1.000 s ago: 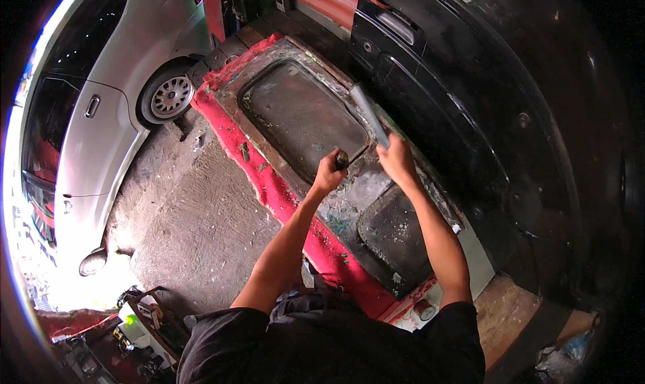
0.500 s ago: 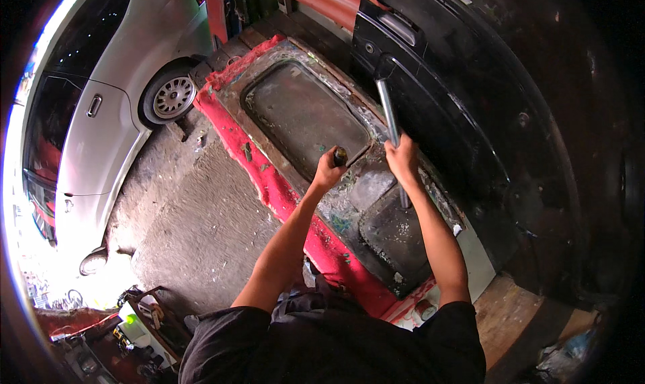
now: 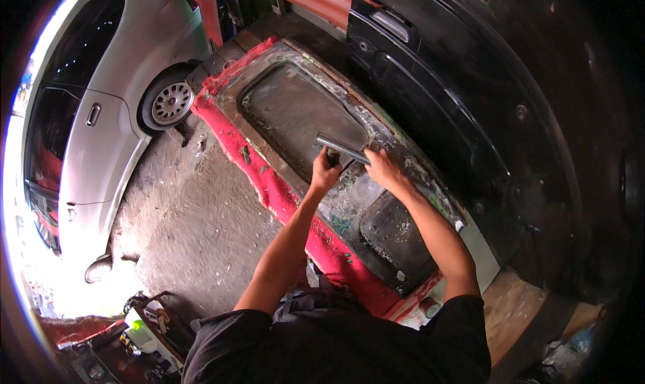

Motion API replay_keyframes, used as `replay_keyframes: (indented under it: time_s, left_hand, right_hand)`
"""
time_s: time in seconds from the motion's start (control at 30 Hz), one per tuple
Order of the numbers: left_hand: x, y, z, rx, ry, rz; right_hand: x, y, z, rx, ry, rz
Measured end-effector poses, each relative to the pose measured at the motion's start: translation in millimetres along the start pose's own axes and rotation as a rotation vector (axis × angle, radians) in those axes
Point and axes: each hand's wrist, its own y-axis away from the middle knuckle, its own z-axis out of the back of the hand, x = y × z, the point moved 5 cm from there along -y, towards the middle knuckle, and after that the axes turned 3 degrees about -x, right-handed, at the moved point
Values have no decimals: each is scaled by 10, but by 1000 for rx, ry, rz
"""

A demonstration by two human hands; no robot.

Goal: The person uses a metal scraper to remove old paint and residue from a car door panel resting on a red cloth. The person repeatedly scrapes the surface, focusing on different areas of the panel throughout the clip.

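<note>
My left hand (image 3: 324,177) is wrapped round an upright tool with a short dark handle (image 3: 333,158); its lower end is hidden, so its kind does not show. In my right hand (image 3: 384,169) is a silver metal pipe (image 3: 342,149), slanting up and left. The pipe's far end lies over the top of the dark handle, touching or just above it. Both hands are over a worn metal vehicle panel (image 3: 269,157), near the lower end of its large rounded recess. Flaking paint and pale debris cover the panel. Beneath it, a red cloth (image 3: 275,196) shows along its left edge.
A large black vehicle panel (image 3: 463,142) stands close along the right. A silver car (image 3: 101,155) is parked at left, beyond the concrete floor (image 3: 195,216). An open box of tools (image 3: 161,323) sits at lower left. Bare wood (image 3: 510,310) lies at lower right.
My right hand has moved left and a little down, swinging the pipe from near upright over to the dark handle. My left hand has stayed nearly in place with the tool.
</note>
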Motion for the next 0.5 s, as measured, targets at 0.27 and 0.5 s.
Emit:
replay_keyframes:
  time_s: [0.27,0.5]
  left_hand:
    - [122,14,22,19,-89,-28]
    - [-17,-19,41,122,-11,48]
  right_hand:
    - [-87,-269,137,-157,-265,-179]
    - [-228,-283,387,-260,-252,-261]
